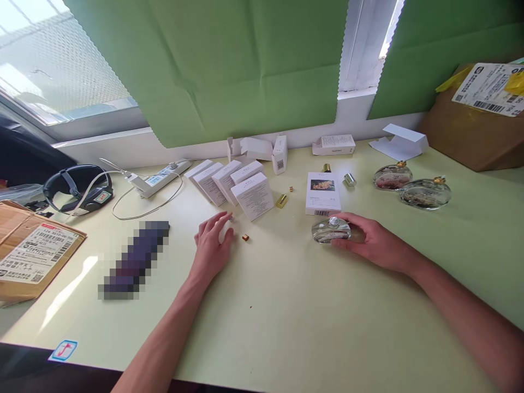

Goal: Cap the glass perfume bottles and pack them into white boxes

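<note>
Dark object (133, 259), 9 o'clock of left hand (213, 243): pixelated, unidentifiable. Small item (231, 219) at left fingertips: too small to tell. Right hand (368, 240) covers bottle (329, 230) 3 o'clock side. Parcel (28, 251) cut by left edge.

Home packing desk, window (49, 60) side: shipping cartons (24, 256) far left and right, white product boxes (229, 183), perfume bottles (327, 232).

Power strip (158, 180) beside headset (77, 188) (cardboard box (33, 248) nearby).

Right hand (370, 241) around a glass bottle (329, 230), left hand (212, 244) beside a small copper cap (245, 237)
</note>
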